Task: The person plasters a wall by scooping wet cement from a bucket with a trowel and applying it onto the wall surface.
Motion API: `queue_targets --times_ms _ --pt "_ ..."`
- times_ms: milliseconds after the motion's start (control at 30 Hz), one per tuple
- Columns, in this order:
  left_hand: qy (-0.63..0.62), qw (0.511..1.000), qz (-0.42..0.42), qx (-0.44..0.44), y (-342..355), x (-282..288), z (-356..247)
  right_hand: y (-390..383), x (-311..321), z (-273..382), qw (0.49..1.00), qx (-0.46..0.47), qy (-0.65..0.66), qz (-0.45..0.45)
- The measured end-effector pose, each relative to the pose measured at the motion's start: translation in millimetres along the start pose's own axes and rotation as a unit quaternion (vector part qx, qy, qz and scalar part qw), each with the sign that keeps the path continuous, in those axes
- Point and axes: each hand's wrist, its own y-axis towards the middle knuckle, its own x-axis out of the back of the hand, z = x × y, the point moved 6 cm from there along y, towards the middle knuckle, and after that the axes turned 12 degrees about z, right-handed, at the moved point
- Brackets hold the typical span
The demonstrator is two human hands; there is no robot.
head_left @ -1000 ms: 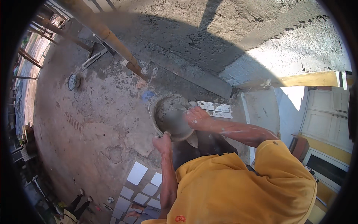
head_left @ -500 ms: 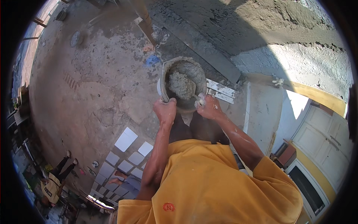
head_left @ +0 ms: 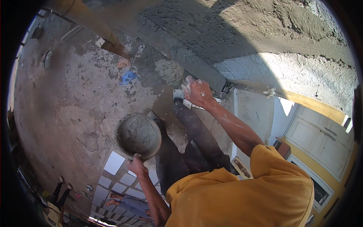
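Note:
A grey, mortar-crusted bucket (head_left: 138, 137) with wet mortar inside is at the left of my legs. My left hand (head_left: 137, 165) grips its near rim. Farther off to the right, my right hand (head_left: 197, 92), smeared with mortar, is closed round the pale handle of a trowel, mostly hidden by the fingers. A heaped lump of grey mortar (head_left: 169, 72) lies just beyond that hand and covers the blade. The lump appears close to the foot of the plastered wall (head_left: 242, 36).
A wooden post (head_left: 90, 22) stands at the upper left, near a blue patch (head_left: 129, 77) on the stained floor. Pale tiles (head_left: 114, 163) lie at the lower left, with another person's legs (head_left: 130, 204) beside them. White cabinet doors (head_left: 321, 136) are at the right.
My right hand has lifted the trowel and its mortar out of the bucket and moved it forward. My left hand has drawn the bucket left and nearer to me.

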Motion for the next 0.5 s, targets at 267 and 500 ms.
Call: queue_targets --times_ms 267,500 --pt "0.017 0.995 -0.084 0.04 -12 32 29 116 -42 -35 0.842 0.154 0.361 0.371" --pt "0.01 0.997 -0.062 0.035 -16 -12 46 184 86 -228 0.926 -0.025 0.376 0.014"
